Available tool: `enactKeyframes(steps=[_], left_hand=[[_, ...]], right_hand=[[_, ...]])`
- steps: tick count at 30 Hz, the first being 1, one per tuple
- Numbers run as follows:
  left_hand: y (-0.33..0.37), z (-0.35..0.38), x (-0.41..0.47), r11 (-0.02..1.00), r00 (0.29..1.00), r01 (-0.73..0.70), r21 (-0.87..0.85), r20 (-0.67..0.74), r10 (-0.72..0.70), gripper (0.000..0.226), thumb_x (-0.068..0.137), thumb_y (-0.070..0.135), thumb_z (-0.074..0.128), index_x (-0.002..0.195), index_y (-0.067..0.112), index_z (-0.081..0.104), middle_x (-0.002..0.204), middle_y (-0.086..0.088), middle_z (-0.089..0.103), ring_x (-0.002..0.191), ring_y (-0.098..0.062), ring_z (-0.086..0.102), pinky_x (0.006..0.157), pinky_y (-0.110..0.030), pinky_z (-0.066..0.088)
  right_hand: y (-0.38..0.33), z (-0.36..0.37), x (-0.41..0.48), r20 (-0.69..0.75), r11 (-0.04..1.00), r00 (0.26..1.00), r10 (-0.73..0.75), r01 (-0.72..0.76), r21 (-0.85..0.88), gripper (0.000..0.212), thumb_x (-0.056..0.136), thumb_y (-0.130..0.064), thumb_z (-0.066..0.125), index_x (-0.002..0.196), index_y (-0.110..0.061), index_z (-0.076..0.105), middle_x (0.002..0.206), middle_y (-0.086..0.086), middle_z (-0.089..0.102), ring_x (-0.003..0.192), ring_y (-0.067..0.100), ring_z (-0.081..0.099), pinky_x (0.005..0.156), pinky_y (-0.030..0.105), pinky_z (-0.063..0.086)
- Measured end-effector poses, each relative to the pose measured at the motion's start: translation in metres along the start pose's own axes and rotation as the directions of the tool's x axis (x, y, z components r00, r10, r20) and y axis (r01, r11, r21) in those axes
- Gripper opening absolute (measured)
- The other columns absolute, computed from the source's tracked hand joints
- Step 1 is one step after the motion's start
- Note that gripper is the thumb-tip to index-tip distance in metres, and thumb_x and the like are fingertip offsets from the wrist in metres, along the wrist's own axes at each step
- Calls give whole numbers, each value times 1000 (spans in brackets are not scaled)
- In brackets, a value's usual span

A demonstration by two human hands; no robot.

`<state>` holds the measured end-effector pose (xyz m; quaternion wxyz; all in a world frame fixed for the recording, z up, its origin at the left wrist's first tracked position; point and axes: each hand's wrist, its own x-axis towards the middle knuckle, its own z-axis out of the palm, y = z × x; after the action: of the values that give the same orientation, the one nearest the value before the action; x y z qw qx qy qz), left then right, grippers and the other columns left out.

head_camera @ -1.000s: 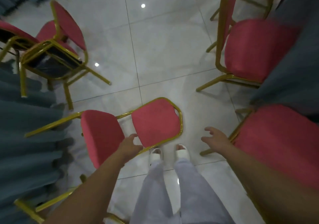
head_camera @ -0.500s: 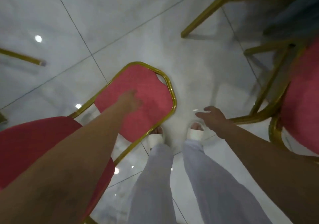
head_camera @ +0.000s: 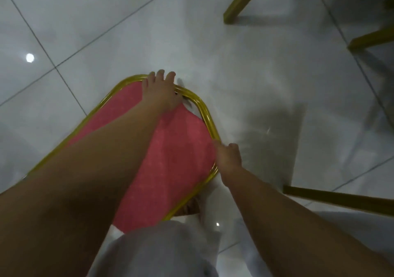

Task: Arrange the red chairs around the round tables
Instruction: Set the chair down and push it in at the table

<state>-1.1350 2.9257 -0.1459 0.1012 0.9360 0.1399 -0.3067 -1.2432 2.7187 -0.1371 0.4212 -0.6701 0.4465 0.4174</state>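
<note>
A red chair (head_camera: 177, 148) with a gold metal frame lies low in front of me; only its padded backrest shows. My left hand (head_camera: 162, 91) lies over the far top rail of the backrest, its fingers hooked past the gold tube. At the right side rail, my right hand (head_camera: 229, 157) grips the gold frame with curled fingers. My forearms hide much of the pad's left side. No round table is in view.
Gold legs of other chairs stand at the top right (head_camera: 241, 1), the right edge (head_camera: 371, 38) and the lower right (head_camera: 341, 200). My white trousers (head_camera: 162, 249) and feet are just below the backrest. Glossy white floor tiles (head_camera: 106, 21) stretch to the left and ahead.
I have bent lower over the chair. My left hand slid from the pad up to the top rail. My right hand moved left from open air onto the side rail.
</note>
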Motion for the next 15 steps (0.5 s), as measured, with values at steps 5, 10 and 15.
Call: enactKeyframes(steps=[5, 10, 15], left_hand=[[5, 3, 46, 979, 997, -41, 201, 65, 28, 58, 88, 61, 44, 126, 19, 57, 131, -12, 50, 127, -37, 41, 109, -55, 25], [7, -12, 44, 942, 982, -104, 320, 184, 45, 62, 92, 65, 26, 134, 28, 52, 135, -12, 47, 128, -36, 38, 103, -54, 30], [11, -71, -4, 933, 983, -36, 358, 180, -31, 68, 94, 64, 18, 137, 26, 53, 141, -15, 40, 133, -38, 32, 107, -57, 24]], right_hand=[[-17, 16, 34, -32, 993, 996, 88, -86, 79, 55, 83, -46, 61, 122, -8, 58, 106, 10, 64, 94, 32, 63, 89, 45, 55], [-15, 7, 22, 35, 998, 999, 38, -39, 39, 58, 82, -56, 60, 118, -11, 63, 108, 10, 67, 97, 31, 65, 91, 47, 55], [-29, -16, -44, 114, 999, 993, -1, -4, 44, 48, 73, -56, 72, 96, -15, 70, 95, 7, 73, 87, 27, 70, 86, 44, 58]])
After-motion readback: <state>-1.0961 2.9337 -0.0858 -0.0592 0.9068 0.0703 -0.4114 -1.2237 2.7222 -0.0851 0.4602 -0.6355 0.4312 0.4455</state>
